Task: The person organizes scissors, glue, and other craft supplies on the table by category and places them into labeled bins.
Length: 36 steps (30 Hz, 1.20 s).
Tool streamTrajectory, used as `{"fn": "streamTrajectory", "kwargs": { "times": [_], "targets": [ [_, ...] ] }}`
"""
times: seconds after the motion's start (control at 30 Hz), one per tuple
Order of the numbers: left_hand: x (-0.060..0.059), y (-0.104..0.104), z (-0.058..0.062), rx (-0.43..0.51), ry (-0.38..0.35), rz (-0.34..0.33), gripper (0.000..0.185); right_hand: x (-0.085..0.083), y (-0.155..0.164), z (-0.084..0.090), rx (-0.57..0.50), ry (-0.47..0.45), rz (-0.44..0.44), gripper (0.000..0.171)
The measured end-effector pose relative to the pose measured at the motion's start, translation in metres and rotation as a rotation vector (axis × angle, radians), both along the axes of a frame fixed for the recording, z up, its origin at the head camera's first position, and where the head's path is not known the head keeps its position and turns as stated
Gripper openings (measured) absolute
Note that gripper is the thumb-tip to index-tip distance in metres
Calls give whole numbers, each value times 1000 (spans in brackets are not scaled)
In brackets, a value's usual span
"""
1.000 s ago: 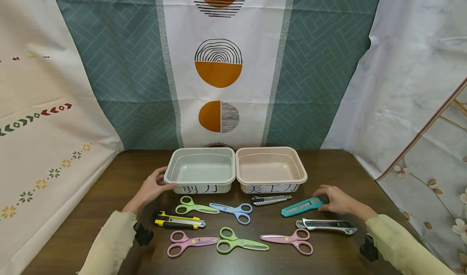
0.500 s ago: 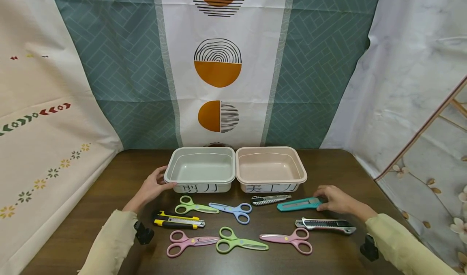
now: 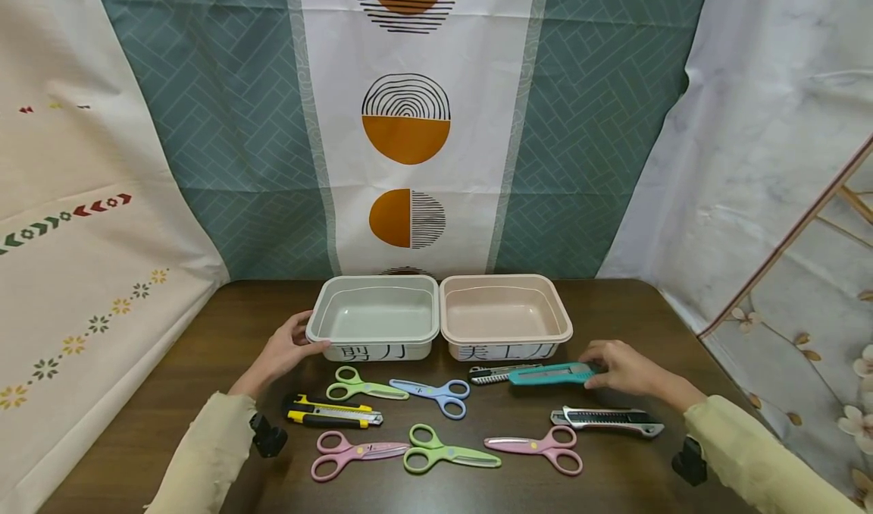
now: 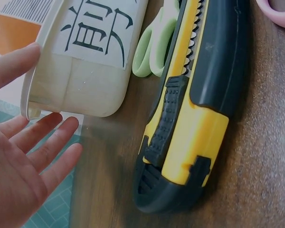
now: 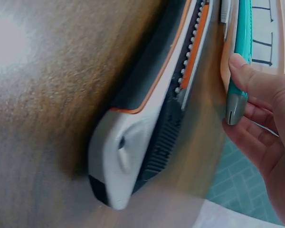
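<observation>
In the head view my right hand (image 3: 624, 367) pinches the right end of a teal utility knife (image 3: 552, 374). The right wrist view shows my thumb and fingers on either side of its grey end (image 5: 236, 107). The knife overlaps a smaller grey-black utility knife (image 3: 491, 375), just in front of the pink bin (image 3: 508, 339). At the left, my left hand (image 3: 286, 351) rests at the corner of the grey-green bin (image 3: 382, 340). In the left wrist view the thumb touches its rim and the other fingers are extended beside it. Both bins stand side by side with labels in front.
On the brown table (image 3: 614, 484) lie a yellow-black utility knife (image 3: 334, 412), a silver-black one (image 3: 607, 421), green scissors (image 3: 364, 385), blue scissors (image 3: 436, 394), pink scissors (image 3: 358, 452), more green scissors (image 3: 450, 454) and another pink pair (image 3: 535, 446). Patterned cloths hang behind and at both sides.
My right hand has moved slightly left and away from me with the teal utility knife, turning it more level across the view. The left hand has stayed at the grey-green bin.
</observation>
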State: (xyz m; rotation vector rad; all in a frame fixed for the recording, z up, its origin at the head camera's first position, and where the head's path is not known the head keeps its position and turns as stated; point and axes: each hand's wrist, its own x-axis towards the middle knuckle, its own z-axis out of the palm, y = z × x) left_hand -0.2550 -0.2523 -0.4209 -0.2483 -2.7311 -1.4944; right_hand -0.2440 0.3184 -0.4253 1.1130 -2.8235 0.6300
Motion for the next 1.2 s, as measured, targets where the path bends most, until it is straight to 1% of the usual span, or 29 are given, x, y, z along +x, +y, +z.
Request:
{"fn": "streamTrajectory", "kwargs": {
  "times": [0.3,0.43,0.53,0.63,0.87,1.03,1.2],
  "targets": [
    [1,0,1,-12,-4,2,75,2,-6,11,-8,32,22,27],
    [1,0,1,-12,-4,0,75,2,-9,22,8,17,1,27],
    [1,0,1,-12,-3,-1,74,1,-11,32,20,29,-2,27],
    [1,0,0,-9,-4,0,74,-1,-13,39,23,50,5,27],
    [1,0,-1,-16,-9,4,75,-7,-22,53,16,51,0,29],
    [0,0,-1,-10,-21,7,75,-15,-30,63,20,83,0,30],
    [0,0,0,-2,-21,9,75,-23,-38,72,25,104,-23,31]
  ]
}}
